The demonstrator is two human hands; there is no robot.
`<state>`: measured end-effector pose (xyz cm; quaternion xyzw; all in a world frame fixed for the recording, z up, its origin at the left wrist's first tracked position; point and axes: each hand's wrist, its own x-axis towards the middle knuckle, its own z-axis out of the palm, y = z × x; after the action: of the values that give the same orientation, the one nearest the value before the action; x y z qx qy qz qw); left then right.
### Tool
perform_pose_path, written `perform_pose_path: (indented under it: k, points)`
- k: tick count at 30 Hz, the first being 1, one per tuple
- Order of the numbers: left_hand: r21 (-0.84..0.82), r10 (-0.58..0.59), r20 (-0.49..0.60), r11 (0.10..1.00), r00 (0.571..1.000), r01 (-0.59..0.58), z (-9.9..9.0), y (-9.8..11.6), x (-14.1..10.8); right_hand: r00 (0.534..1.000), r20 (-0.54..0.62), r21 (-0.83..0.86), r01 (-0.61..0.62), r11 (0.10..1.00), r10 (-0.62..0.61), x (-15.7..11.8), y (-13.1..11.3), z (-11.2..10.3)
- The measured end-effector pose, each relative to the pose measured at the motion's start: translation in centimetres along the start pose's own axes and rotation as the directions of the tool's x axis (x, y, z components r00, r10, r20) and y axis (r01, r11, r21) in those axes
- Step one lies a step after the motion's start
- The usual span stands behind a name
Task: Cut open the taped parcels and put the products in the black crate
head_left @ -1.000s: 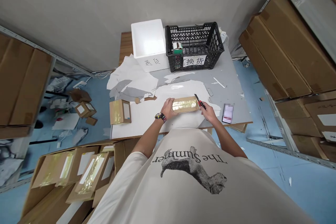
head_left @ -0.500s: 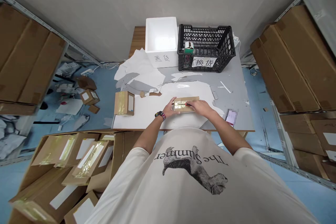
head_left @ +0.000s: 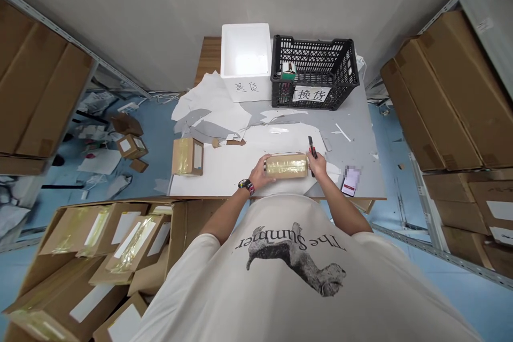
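Noting a taped cardboard parcel (head_left: 286,165) lying on a white sheet (head_left: 224,171), its long axis crosswise between both hands. Left hand (head_left: 259,172) grasped the parcel's left end, fingers curled against it. Right hand (head_left: 316,165) sat just beside the right end, fingers clenched around a red-handled utility knife (head_left: 312,148), tip upward.

Off-white short-sleeved T-shirt (head_left: 288,283), loose cut, left sleeve (head_left: 188,272) and right sleeve (head_left: 374,243) ending above the elbows. Chest print: dark grey four-legged animal (head_left: 294,262), shaggy and grainy, kind hard to tell, under black serif lettering (head_left: 290,242) reading "The Summer", upside down from this view. Wristwatch (head_left: 246,187) on the left wrist, dark case, strap patterned with black and red. Left hand (head_left: 260,171) and right hand (head_left: 317,164) bare, no gloves.
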<state>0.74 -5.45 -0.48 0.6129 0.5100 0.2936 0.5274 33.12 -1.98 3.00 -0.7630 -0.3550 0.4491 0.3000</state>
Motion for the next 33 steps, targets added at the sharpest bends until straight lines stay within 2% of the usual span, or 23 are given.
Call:
perform_pose_path:
  k: [2, 4, 7, 8, 9, 12, 14, 16, 18, 20, 24, 26, 28, 31, 33]
  points:
    - [-0.063, -0.015, -0.016, 0.998, 1.000, 0.014, 0.6, -0.5, -0.8, 0.990, 0.022, 0.008, -0.138, 0.990, 0.138, -0.3, 1.1, 0.2]
    - [-0.140, -0.180, -0.037, 0.975, 0.983, 0.173, 1.2, -0.6, -0.8, 0.974, 0.056, -0.017, -0.218, 0.976, 0.219, -0.8, 1.6, 0.3]
    - [-0.203, -0.477, 0.005, 0.860, 0.879, 0.468, 1.7, 0.0, 0.2, 0.965, 0.124, -0.001, -0.231, 0.973, 0.229, -1.3, 1.7, 0.1]
    - [-0.202, -0.518, 0.020, 0.836, 0.855, 0.511, 1.7, 0.3, 0.7, 0.968, 0.139, 0.022, -0.212, 0.977, 0.207, -1.4, 1.6, -0.1]
    - [-0.198, -0.518, 0.021, 0.836, 0.855, 0.512, 1.7, 0.5, 1.1, 0.973, 0.153, 0.053, -0.185, 0.981, 0.175, -1.5, 1.6, -0.4]
    - [-0.214, -0.376, -0.047, 0.909, 0.925, 0.358, 1.0, 1.1, 1.6, 0.984, 0.172, 0.195, -0.088, 0.977, 0.054, -1.9, 1.9, -1.3]
    - [-0.276, -0.304, -0.090, 0.923, 0.948, 0.270, 0.4, 1.2, 1.4, 0.986, 0.168, 0.293, -0.058, 0.954, 0.009, -2.4, 2.2, -1.6]
    - [-0.352, -0.333, -0.110, 0.894, 0.936, 0.277, 0.0, 1.3, 1.2, 0.986, 0.165, 0.335, -0.078, 0.939, 0.023, -2.8, 2.6, -1.6]
    - [-0.377, -0.396, -0.109, 0.865, 0.912, 0.331, 0.0, 1.4, 1.2, 0.987, 0.149, 0.332, -0.114, 0.936, 0.068, -3.3, 2.8, -1.1]
    - [-0.297, -0.425, -0.127, 0.878, 0.896, 0.375, 0.2, 1.4, 1.6, 0.988, 0.097, 0.327, -0.143, 0.934, 0.117, -3.5, 2.9, -0.6]
    - [-0.088, -0.373, -0.222, 0.928, 0.901, 0.362, 0.8, 1.4, 2.4, 0.989, 0.034, 0.351, -0.146, 0.925, 0.144, -3.7, 3.0, 0.1]
    - [-0.098, -0.305, -0.233, 0.952, 0.923, 0.290, 0.8, 1.6, 2.4, 0.992, 0.048, 0.356, -0.127, 0.926, 0.118, -3.7, 3.1, 0.1]
    - [-0.110, -0.189, -0.232, 0.980, 0.954, 0.167, 0.6, 1.9, 2.1, 0.990, 0.057, 0.364, -0.142, 0.920, 0.130, -3.9, 3.6, 0.1]
    - [-0.046, -0.005, -0.222, 0.999, 0.975, -0.006, 0.5, 3.0, 1.4, 0.971, 0.049, 0.383, -0.234, 0.894, 0.233, -4.2, 4.6, 0.1]
    - [0.016, 0.108, -0.174, 0.994, 0.979, -0.106, 1.0, 4.2, 1.0, 0.950, 0.046, 0.379, -0.302, 0.875, 0.308, -4.5, 5.6, 0.1]
